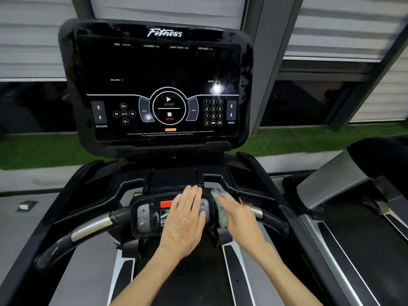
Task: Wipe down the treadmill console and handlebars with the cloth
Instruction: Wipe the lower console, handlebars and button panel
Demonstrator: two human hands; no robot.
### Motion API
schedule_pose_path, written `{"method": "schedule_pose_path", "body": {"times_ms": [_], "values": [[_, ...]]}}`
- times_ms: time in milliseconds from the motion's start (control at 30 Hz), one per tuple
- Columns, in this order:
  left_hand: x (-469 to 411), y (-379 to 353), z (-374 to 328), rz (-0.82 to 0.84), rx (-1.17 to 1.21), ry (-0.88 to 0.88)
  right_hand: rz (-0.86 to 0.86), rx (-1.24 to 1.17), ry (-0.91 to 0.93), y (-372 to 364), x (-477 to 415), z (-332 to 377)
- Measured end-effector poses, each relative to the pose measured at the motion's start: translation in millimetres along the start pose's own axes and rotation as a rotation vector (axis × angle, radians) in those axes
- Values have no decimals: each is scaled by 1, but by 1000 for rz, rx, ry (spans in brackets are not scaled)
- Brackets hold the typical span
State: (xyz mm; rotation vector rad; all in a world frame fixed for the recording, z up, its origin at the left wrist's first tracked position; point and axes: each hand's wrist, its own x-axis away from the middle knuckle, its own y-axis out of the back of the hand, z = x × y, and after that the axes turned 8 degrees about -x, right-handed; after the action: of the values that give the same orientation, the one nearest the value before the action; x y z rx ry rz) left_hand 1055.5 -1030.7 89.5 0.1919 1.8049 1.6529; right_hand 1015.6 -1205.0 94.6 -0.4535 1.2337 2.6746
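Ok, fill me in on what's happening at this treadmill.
A person is wiping the treadmill. The right hand presses a greenish cloth against the right end of the lower control panel, beside the right handlebar. The left hand lies flat, fingers spread, over the panel's middle buttons. The big console screen is dark.

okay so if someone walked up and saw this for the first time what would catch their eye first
The big dark console screen fills the upper middle, its START and STOP circle lit at center. Below, the left hand lies flat on the small handlebar control panel, while the right hand presses a blurred greenish cloth beside it.
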Motion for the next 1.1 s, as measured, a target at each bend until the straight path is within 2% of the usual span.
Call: {"method": "schedule_pose_path", "body": {"times_ms": [133,267,400,533,733,933,1033,1100], "values": [[0,1,1,2,5,2,-36,-10,-110,-2,-18,8],[-1,-1,1,0,23,4,-109,-78,-75,-10,-9,23],[-1,-2,1,7,33,4,-119,5,-29,-16,23,10],[-1,-1,2,-2,30,-2,-175,-47,-1,-15,5,12],[-1,-3,2,7,4,-3,-131,-157,-236,-14,-28,20],[0,-4,1,-1,3,13,-224,-21,-22,-19,9,19],[0,-3,-1,-16,18,14,-267,7,-23,-32,33,11],[0,-4,-1,-28,21,8,-235,-47,-89,-40,46,9]]}}
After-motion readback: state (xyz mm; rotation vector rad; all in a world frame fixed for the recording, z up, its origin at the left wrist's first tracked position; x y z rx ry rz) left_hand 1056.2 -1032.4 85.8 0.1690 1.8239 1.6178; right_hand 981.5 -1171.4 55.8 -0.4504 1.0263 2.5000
